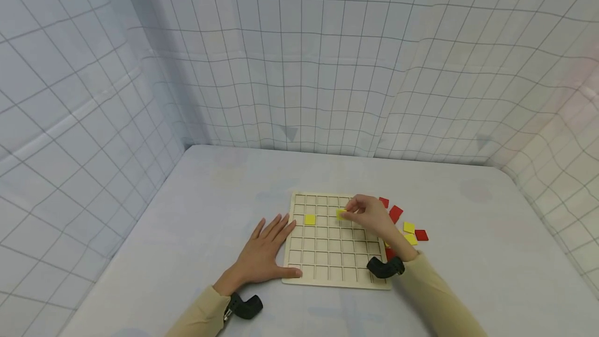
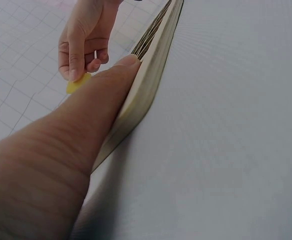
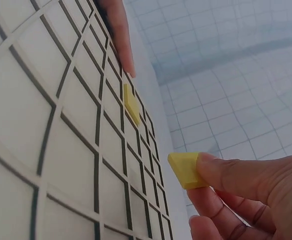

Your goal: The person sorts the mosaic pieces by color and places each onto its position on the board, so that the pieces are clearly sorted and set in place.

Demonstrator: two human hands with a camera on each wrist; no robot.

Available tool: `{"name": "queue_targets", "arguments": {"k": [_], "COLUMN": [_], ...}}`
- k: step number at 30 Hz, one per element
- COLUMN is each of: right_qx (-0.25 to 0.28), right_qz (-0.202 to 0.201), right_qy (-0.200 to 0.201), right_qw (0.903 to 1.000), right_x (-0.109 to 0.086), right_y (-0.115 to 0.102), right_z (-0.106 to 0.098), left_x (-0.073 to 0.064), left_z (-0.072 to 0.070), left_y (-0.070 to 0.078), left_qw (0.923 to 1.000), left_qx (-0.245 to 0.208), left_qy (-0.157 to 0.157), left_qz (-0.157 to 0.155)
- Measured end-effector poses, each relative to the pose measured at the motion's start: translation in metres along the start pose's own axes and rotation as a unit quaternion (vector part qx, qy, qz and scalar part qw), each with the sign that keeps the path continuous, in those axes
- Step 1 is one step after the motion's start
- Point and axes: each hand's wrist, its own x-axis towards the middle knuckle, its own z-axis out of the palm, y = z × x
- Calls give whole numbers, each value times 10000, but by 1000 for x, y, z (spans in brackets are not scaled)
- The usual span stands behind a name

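Observation:
A pale wooden grid board (image 1: 322,257) lies on the table, divided into small square cells. One yellow tile (image 1: 310,219) sits in a cell toward its upper left. My left hand (image 1: 262,256) rests with spread fingers along the board's left side, its thumb over the near left corner. Above the upper right part of the grid, my right hand (image 1: 373,215) pinches another yellow tile (image 3: 185,170) between thumb and fingers. In the right wrist view that tile is held up away from the cells, and the tile on the board (image 3: 131,104) shows beyond.
Loose red tiles (image 1: 395,214) and yellow tiles (image 1: 409,227) lie scattered on the table right of the board, some partly hidden by my right forearm. White curtains with a dark grid pattern (image 1: 299,66) surround the table at the back and sides.

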Motion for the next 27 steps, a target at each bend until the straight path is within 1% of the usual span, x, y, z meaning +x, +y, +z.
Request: {"name": "queue_targets", "arguments": {"k": [4,7,13,17,22,27], "right_qx": [73,34,50,-52,-282,-265], "right_qz": [79,159,58,26,134,129], "right_qy": [-127,-120,-100,-104,-102,-65], "right_qw": [9999,9998,9999,9999,9995,9995], "right_x": [5,8,12,14,15,15], "right_y": [-1,-3,-4,-6,-7,-9], "right_z": [8,15,27,32,37,40], "left_x": [0,0,0,0,1,0], "left_z": [1,2,2,3,5,3], "left_y": [0,0,-1,-1,-2,-2], "left_qw": [10000,10000,10000,10000,10000,10000], "left_qx": [38,52,46,7,11,-18], "left_qy": [12,16,10,11,11,56], "left_qz": [14,17,-8,-19,-10,17]}}
